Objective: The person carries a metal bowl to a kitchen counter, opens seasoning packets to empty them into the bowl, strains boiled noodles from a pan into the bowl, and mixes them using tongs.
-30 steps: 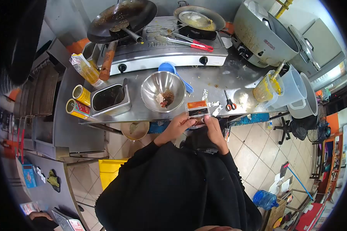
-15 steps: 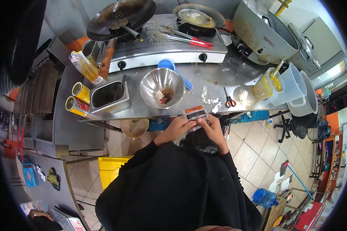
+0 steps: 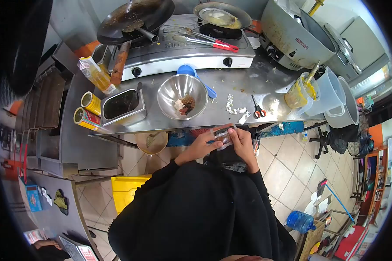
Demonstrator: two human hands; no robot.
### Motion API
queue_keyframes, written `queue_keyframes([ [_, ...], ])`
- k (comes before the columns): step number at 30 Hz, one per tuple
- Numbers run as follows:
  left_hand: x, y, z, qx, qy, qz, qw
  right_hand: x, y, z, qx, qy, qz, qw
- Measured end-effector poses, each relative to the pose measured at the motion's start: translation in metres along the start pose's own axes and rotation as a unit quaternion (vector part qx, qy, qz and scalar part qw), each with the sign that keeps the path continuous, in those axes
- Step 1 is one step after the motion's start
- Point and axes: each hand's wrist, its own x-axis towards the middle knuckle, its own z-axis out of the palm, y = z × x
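Just beyond the counter's front edge, my left hand (image 3: 201,147) and my right hand (image 3: 243,144) hold a small clear plastic packet (image 3: 223,138) between them. Something dark and reddish shows through its plastic; I cannot make out the contents. Both thumbs press on its near side, with the fingers mostly hidden behind it. Past my left hand, a steel mixing bowl (image 3: 167,106) stands on the counter, holding small heaps of reddish-brown and pale powder. Scissors with orange-and-black handles (image 3: 259,113) and torn silver wrappers (image 3: 237,111) lie on the counter beyond my right hand.
Behind the bowl are a blue plastic utensil (image 3: 187,69) and a gas stove (image 3: 185,61) with pans and red-handled tongs. A steel container (image 3: 137,116) and tins (image 3: 90,102) stand left; plastic jugs (image 3: 328,93) and a large cooker (image 3: 287,39) stand right. A person's arm shows bottom left.
The packet has tilted, so less of its orange-red part shows. My right thumb has moved up along it, and both hands remain on it. The view has shifted slightly.
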Motion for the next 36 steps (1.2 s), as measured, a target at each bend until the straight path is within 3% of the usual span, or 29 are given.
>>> queue_keyframes([
  [1,-0.003,-0.005,0.002,-0.020,-0.006,-0.006,1.000,-0.001,-0.003,-0.003,-0.038,-0.009,0.004,0.999],
  [4,-0.009,-0.010,0.003,-0.134,-0.038,-0.163,0.977,-0.001,0.000,-0.003,-0.054,-0.015,0.027,0.998],
  [7,-0.006,0.002,-0.003,-0.026,-0.022,-0.067,0.997,-0.001,0.008,0.001,0.026,-0.019,0.000,0.999],
  [10,-0.005,0.007,-0.007,-0.007,0.011,-0.017,1.000,-0.004,0.000,0.014,0.124,0.012,-0.042,0.991],
  [13,-0.013,-0.002,-0.003,-0.114,0.022,-0.083,0.990,-0.003,-0.004,0.012,0.100,-0.011,-0.038,0.994],
  [15,-0.014,0.002,0.001,-0.105,0.016,-0.040,0.994,-0.002,-0.002,0.003,0.035,-0.040,-0.002,0.999],
  [19,-0.015,0.012,-0.001,-0.114,0.003,-0.102,0.988,0.001,-0.005,0.005,-0.035,-0.030,-0.004,0.999],
  [22,-0.015,0.011,-0.010,-0.077,0.024,-0.072,0.994,0.004,-0.005,0.010,0.054,-0.039,-0.011,0.998],
  [25,-0.018,0.002,-0.017,-0.019,0.027,-0.078,0.996,0.007,0.006,0.018,0.060,-0.029,-0.027,0.997],
  [29,-0.018,0.001,-0.017,-0.216,0.070,-0.112,0.967,0.011,-0.006,0.013,0.004,-0.049,-0.023,0.999],
  [31,-0.012,0.013,-0.023,-0.342,0.114,-0.105,0.927,0.013,-0.019,0.007,-0.038,-0.103,-0.004,0.994],
  [32,-0.008,0.012,-0.027,-0.458,0.111,-0.100,0.876,0.013,-0.019,0.008,-0.042,-0.116,-0.017,0.992],
  [36,-0.003,0.010,-0.049,-0.269,0.067,-0.164,0.947,0.014,-0.012,0.013,-0.035,-0.138,-0.045,0.989],
])
